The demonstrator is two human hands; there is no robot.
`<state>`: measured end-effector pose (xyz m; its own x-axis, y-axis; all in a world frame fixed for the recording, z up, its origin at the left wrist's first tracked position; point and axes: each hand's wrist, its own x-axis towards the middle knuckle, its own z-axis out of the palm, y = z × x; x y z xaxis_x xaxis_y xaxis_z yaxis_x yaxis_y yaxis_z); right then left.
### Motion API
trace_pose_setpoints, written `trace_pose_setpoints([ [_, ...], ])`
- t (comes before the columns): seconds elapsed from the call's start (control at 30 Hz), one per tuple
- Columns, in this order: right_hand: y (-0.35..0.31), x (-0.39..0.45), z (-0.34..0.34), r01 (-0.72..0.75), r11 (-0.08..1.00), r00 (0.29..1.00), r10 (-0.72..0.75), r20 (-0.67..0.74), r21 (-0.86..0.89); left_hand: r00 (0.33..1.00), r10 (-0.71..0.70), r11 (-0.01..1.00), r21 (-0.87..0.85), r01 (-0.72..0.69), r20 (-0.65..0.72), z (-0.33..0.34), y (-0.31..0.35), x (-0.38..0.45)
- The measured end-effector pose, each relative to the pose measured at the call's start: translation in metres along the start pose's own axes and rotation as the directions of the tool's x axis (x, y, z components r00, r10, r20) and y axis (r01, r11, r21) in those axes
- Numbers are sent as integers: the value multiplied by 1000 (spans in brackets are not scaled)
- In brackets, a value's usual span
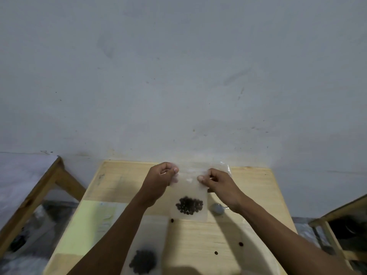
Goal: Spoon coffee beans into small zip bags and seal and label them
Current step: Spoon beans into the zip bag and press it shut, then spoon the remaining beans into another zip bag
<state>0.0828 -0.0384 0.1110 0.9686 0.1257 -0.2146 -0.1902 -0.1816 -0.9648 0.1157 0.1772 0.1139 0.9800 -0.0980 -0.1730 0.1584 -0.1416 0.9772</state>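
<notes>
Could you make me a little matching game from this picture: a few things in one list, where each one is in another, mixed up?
Things:
1. held zip bag
2. spoon
3. second bag of beans
4. loose beans

Places:
A. scattered on the wooden table
B. lying flat under the left forearm
C. pinched at its top by the left hand and right hand
D. on the table below the right wrist

Pairs: 1-C, 2-D, 3-B, 4-A

Both bare forearms reach forward and converge. The left hand (pixel 158 180) and right hand (pixel 217 182) are raised level, each pinching thumb against curled fingers (knuckles outward) on opposite top corners of the small clear plastic zip bag (pixel 189 195) hanging between them.
</notes>
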Motion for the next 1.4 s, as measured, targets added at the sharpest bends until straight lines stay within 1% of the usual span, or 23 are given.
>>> trace_pose_setpoints([
  [0.07, 12, -5, 11, -24, 1000, 997, 23, 74, 18, 997, -46, 995, -90, 41, -55, -5, -4, -6],
  [0.13, 21, -10, 25, -57, 998, 993, 54, 103, 27, 990, -101, 981, -176, 83, -95, -10, -7, -12],
  [0.23, 32, -13, 46, -151, 986, 984, 143, 105, 74, 968, -212, 940, -301, 163, -137, -20, -17, -22],
  [0.27, 37, -13, 53, -175, 980, 982, 167, 91, 91, 959, -243, 933, -305, 190, -145, -24, -24, -27],
  [0.3, 41, -13, 60, -203, 973, 978, 197, 61, 112, 952, -267, 936, -273, 221, -146, -29, -32, -33],
  [0.37, 48, -14, 75, -269, 945, 961, 276, -12, 186, 948, -299, 947, -158, 281, -107, -38, -51, -52],
  [0.43, 53, -17, 91, -319, 912, 939, 341, -43, 256, 952, -302, 953, 8, 302, -45, -46, -72, -72],
  [0.5, 55, -22, 107, -348, 887, 925, 377, -40, 303, 955, -297, 938, 183, 294, -13, -53, -91, -89],
  [0.57, 60, -28, 121, -369, 890, 922, 387, -16, 267, 951, -308, 908, 291, 300, -20, -60, -105, -102],
  [0.67, 72, -39, 140, -391, 918, 920, 389, 42, 65, 953, -295, 861, 414, 296, -67, -68, -119, -117],
  [0.73, 81, -46, 150, -410, 911, 904, 412, 111, -46, 952, -273, 837, 454, 305, -137, -73, -128, -126],
  [0.8, 87, -52, 159, -428, 898, 883, 440, 164, -105, 945, -262, 794, 512, 326, -196, -77, -138, -134],
  [0.83, 89, -55, 162, -427, 896, 879, 443, 174, -126, 940, -273, 772, 536, 341, -204, -78, -141, -138],
  [0.87, 90, -57, 165, -419, 896, 880, 440, 177, -147, 934, -295, 757, 546, 358, -203, -78, -143, -141],
  [0.93, 93, -61, 171, -400, 898, 885, 430, 177, -183, 931, -323, 770, 525, 362, -169, -77, -145, -146],
  [1.0, 94, -62, 175, -383, 897, 888, 424, 179, -222, 934, -328, 782, 514, 353, -143, -74, -144, -147],
  [1.1, 93, -61, 177, -361, 897, 894, 411, 180, -256, 932, -336, 765, 537, 354, -136, -75, -147, -145],
  [1.13, 93, -61, 177, -356, 896, 894, 409, 183, -265, 927, -351, 752, 548, 365, -136, -75, -148, -144],
  [1.2, 92, -59, 173, -351, 894, 895, 408, 182, -277, 912, -378, 696, 600, 395, -161, -76, -146, -140],
  [1.27, 91, -57, 164, -361, 895, 899, 409, 155, -263, 921, -327, 659, 647, 383, -212, -73, -139, -135],
  [1.33, 90, -54, 149, -360, 901, 917, 390, 88, -243, 947, -210, 689, 651, 319, -242, -68, -130, -128],
  [1.4, 87, -52, 125, -312, 909, 947, 321, -13, -278, 966, -115, 739, 630, 239, -231, -58, -122, -115],
])
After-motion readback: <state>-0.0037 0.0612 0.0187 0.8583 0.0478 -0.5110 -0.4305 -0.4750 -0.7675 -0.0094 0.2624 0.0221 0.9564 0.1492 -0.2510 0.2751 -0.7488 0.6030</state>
